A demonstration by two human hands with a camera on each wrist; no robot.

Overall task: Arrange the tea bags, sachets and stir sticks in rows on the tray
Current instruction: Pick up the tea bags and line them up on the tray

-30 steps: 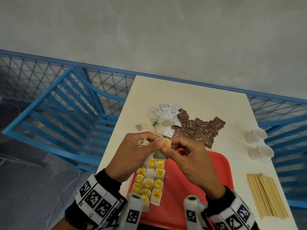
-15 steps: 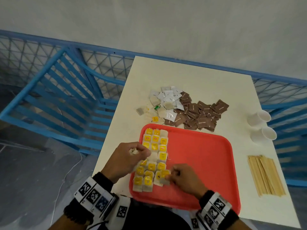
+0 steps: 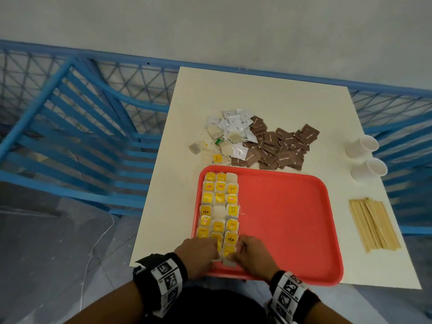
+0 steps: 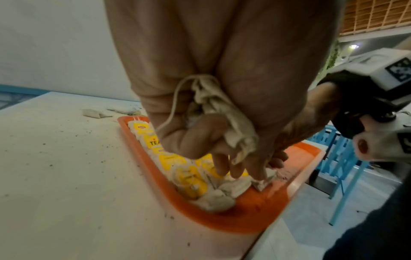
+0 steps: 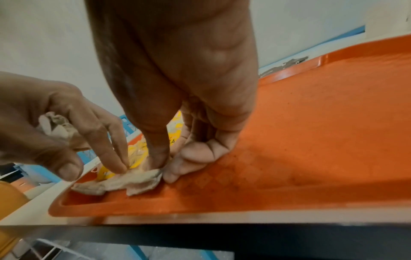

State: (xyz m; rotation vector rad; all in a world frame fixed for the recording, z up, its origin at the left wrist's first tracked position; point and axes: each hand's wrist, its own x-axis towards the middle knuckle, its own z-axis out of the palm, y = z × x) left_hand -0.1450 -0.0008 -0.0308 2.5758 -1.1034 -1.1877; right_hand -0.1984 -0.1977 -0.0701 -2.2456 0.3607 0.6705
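Note:
A red tray (image 3: 292, 218) lies on the cream table (image 3: 257, 94), with yellow-tagged tea bags (image 3: 219, 206) in three columns along its left side. My left hand (image 3: 216, 250) keeps a crumpled bundle of tea bags (image 4: 213, 105) in its curled fingers, while two straight fingers (image 4: 222, 167) touch the bags at the near end. My right hand (image 5: 164, 165) pinches a tea bag (image 5: 138, 183) at the near end of the right column, against the tray floor. White sachets (image 3: 233, 122) and brown sachets (image 3: 280, 146) lie heaped behind the tray. Wooden stir sticks (image 3: 374, 225) lie to the right.
Two white paper cups (image 3: 364, 146) lie on their sides at the table's right edge. A few loose tea bags (image 3: 195, 147) lie left of the sachet heap. Blue railings (image 3: 81, 136) surround the table. The right part of the tray is bare.
Both hands came down from above the tray to its near left corner. My right hand carried a tea bag down to the end of the right column.

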